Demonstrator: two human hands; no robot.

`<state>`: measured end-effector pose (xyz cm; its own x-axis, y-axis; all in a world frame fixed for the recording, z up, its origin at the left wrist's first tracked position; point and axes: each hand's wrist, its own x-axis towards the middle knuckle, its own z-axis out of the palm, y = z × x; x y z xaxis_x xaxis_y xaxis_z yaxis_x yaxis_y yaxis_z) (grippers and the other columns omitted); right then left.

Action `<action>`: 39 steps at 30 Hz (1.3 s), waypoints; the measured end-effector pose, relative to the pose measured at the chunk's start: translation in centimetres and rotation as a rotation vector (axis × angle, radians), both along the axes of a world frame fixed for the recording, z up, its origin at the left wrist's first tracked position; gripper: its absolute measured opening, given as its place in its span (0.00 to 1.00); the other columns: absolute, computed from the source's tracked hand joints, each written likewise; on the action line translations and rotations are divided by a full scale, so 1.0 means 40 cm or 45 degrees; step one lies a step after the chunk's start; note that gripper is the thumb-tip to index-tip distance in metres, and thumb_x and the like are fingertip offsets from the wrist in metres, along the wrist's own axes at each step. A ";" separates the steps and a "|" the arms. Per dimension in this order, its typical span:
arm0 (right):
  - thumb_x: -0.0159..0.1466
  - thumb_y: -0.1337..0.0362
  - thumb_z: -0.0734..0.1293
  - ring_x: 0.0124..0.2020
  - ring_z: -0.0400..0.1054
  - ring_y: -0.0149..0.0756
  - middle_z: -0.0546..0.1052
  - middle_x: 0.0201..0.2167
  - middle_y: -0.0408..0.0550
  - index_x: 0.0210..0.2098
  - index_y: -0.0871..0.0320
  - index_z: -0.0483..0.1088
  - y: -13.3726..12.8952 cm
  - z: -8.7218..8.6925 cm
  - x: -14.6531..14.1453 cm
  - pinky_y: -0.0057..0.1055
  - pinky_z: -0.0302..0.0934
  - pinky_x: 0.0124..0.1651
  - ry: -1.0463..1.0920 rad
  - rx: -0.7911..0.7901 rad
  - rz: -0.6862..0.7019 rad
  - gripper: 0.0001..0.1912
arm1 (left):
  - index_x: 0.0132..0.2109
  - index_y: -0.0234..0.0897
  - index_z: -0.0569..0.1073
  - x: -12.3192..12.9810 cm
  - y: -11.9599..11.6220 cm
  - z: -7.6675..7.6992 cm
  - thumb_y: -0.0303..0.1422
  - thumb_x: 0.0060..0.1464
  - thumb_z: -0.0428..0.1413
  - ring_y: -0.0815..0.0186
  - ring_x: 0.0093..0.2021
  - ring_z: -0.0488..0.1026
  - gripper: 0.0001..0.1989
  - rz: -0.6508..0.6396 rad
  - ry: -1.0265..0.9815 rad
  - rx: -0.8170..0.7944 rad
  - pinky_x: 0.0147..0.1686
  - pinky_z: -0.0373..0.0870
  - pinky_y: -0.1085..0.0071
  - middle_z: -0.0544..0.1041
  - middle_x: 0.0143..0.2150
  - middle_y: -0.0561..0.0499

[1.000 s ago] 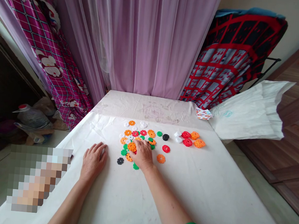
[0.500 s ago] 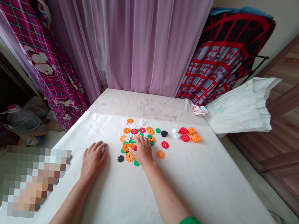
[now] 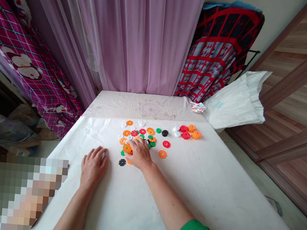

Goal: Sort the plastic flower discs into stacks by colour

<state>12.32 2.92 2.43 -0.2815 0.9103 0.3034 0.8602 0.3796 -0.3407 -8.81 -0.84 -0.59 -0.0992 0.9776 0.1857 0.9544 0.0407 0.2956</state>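
Observation:
My left hand lies on the white-covered table to the left of a spread of small notched plastic discs, its fingers stretched out and nothing in them. Over the near part of that spread is my right hand, its fingers bent down among the discs and the thumb apart from them. Beside its thumb is an orange disc; a black disc lies a little nearer to me. To the right are a red disc and a lone orange disc. My palm hides some pieces.
Grouped pieces stand farther right: white, red and orange. A small patterned paper box and a white bag are at the far right corner. Purple curtains hang behind the table.
The view has shifted slightly. My right hand has curled its fingers more and drawn over the near discs, covering a green one at the near edge. My left hand has stayed resting.

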 end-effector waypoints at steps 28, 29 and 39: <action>0.59 0.64 0.68 0.44 0.67 0.43 0.79 0.41 0.49 0.42 0.54 0.74 -0.127 -0.118 0.328 0.36 0.57 0.47 0.178 0.196 -0.455 0.11 | 0.57 0.43 0.73 -0.012 0.009 -0.015 0.40 0.63 0.44 0.53 0.65 0.63 0.21 0.000 0.026 0.029 0.64 0.55 0.49 0.71 0.63 0.46; 0.59 0.64 0.68 0.44 0.67 0.42 0.79 0.41 0.49 0.42 0.54 0.74 -0.126 -0.119 0.328 0.36 0.57 0.46 0.172 0.193 -0.457 0.11 | 0.56 0.44 0.73 -0.012 0.009 -0.015 0.40 0.63 0.44 0.53 0.65 0.63 0.21 0.003 0.025 0.033 0.64 0.55 0.49 0.71 0.63 0.46; 0.62 0.63 0.68 0.44 0.66 0.40 0.79 0.41 0.48 0.39 0.54 0.74 -0.137 -0.085 0.251 0.35 0.56 0.47 0.249 0.279 -0.263 0.06 | 0.57 0.43 0.73 0.003 0.003 -0.006 0.39 0.64 0.44 0.54 0.66 0.62 0.20 0.030 0.021 0.019 0.65 0.54 0.49 0.71 0.63 0.46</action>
